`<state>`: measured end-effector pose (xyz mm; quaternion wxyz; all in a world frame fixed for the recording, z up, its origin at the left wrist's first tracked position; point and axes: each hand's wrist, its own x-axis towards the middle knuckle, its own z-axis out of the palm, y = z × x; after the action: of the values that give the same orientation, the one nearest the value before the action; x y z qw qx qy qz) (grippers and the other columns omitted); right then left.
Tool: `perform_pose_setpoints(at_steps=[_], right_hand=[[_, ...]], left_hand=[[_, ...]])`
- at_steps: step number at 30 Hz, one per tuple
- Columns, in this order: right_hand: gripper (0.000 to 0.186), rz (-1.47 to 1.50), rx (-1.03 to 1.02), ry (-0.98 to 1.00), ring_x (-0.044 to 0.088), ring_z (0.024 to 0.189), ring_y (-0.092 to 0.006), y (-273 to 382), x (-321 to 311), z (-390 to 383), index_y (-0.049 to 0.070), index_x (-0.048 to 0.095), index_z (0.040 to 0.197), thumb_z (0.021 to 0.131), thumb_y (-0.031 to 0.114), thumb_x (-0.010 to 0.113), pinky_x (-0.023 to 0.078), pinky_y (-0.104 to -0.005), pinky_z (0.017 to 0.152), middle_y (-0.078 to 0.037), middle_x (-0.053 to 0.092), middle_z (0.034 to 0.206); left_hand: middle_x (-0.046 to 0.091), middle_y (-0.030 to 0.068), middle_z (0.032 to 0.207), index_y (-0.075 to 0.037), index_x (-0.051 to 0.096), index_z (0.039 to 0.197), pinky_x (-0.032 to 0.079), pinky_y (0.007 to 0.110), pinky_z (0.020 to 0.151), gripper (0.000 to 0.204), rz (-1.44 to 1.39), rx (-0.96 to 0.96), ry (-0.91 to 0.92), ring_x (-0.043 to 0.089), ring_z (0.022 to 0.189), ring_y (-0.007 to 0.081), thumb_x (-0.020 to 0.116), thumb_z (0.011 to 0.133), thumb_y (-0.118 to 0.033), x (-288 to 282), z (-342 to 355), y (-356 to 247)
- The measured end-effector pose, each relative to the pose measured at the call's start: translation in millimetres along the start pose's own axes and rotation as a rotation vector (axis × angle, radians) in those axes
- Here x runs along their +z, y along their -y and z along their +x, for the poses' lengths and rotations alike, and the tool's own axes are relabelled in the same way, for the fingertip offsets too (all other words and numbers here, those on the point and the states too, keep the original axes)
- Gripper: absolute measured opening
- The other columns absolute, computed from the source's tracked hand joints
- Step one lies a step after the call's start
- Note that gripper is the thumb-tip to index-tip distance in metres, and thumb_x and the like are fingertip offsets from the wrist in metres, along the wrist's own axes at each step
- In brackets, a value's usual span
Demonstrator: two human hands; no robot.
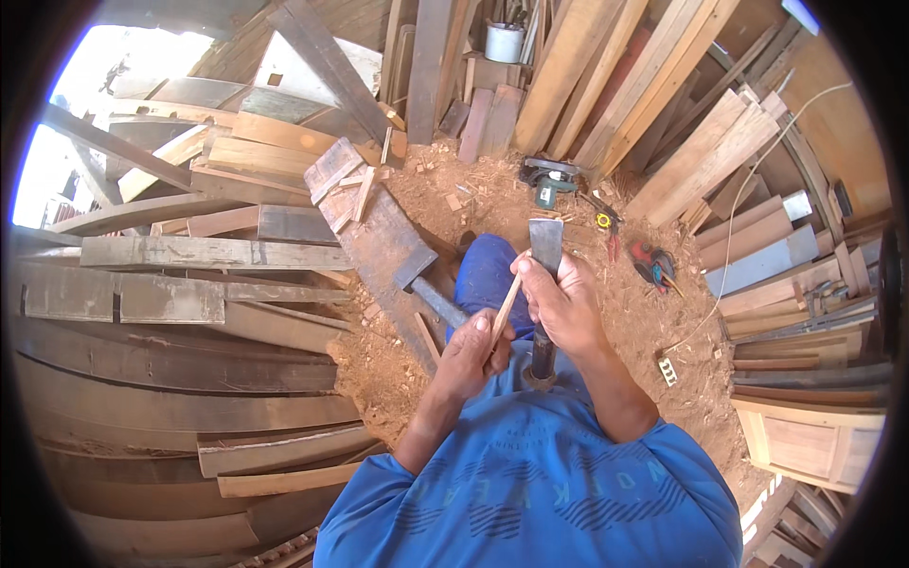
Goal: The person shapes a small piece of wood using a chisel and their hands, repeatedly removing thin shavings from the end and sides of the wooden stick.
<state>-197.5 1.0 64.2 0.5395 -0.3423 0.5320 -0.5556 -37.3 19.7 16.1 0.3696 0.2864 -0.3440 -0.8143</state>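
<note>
The left hand (471, 352) closes around the lower end of one thin wooden stick (507, 301), the right hand (565, 305) grips one steel chisel (544, 284) upright against it, and beyond lie one hammer (428, 284) and one circular saw (548, 178) on the sawdust floor (492, 194).

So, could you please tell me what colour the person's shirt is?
The shirt is blue with darker stripes, seen in the head view.
</note>
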Motion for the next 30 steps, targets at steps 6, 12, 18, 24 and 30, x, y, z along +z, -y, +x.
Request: perform_pose_setpoints(at_steps=[6,12,18,24,30], right_hand=[[0.022,0.052,0.026,-0.024,0.043,0.050,-0.0046,-3.6,-8.1,4.2,0.003,0.056,0.107,0.100,0.022,0.049,0.038,-0.0208,0.045,0.000,0.051,0.069],[0.022,0.575,0.065,0.052,0.051,0.051,-0.0110,-6.9,8.6,-7.4,0.004,0.047,0.113,0.103,0.021,0.038,0.045,-0.0250,0.046,-0.007,0.059,0.080],[0.022,0.611,0.422,0.321,0.040,0.045,-0.0076,-7.0,41.4,-40.1,0.005,0.049,0.103,0.102,0.027,0.043,0.042,-0.0254,0.043,-0.001,0.046,0.068],[0.021,0.450,0.224,0.304,0.036,0.044,-0.0060,12.2,35.4,-48.7,0.006,0.046,0.098,0.102,0.026,0.040,0.040,-0.0254,0.042,0.001,0.041,0.063],[0.018,0.451,0.201,0.190,0.038,0.048,-0.0051,31.5,20.4,-51.4,0.007,0.046,0.100,0.103,0.023,0.039,0.040,-0.0240,0.046,0.001,0.043,0.066]], left_hand=[[0.045,-0.0003,0.060,-0.004,0.056,0.096,0.032,0.023,0.051,0.040,0.281,-0.009,0.060,0.038,0.052,0.0079,0.034,0.105,-0.036,-8.5,8.0,-9.4],[0.047,-0.0017,0.064,-0.006,0.057,0.093,0.033,0.022,0.052,0.039,0.191,0.060,-0.151,0.040,0.055,0.0071,0.034,0.105,-0.035,-20.8,28.6,-7.6],[0.053,0.0064,0.070,-0.002,0.059,0.093,0.041,0.032,0.058,0.039,0.744,0.353,-0.244,0.051,0.061,0.0169,0.035,0.104,-0.031,-21.3,37.7,-35.4],[0.054,0.0119,0.071,-0.002,0.058,0.089,0.044,0.037,0.062,0.032,1.215,0.591,-0.115,0.053,0.065,0.0266,0.039,0.102,-0.025,-38.8,13.2,-9.7],[0.041,0.0006,0.053,-0.002,0.056,0.093,0.032,0.027,0.043,0.045,0.256,0.001,-0.325,0.039,0.044,0.0114,0.033,0.103,-0.039,-48.6,-27.8,32.9]])
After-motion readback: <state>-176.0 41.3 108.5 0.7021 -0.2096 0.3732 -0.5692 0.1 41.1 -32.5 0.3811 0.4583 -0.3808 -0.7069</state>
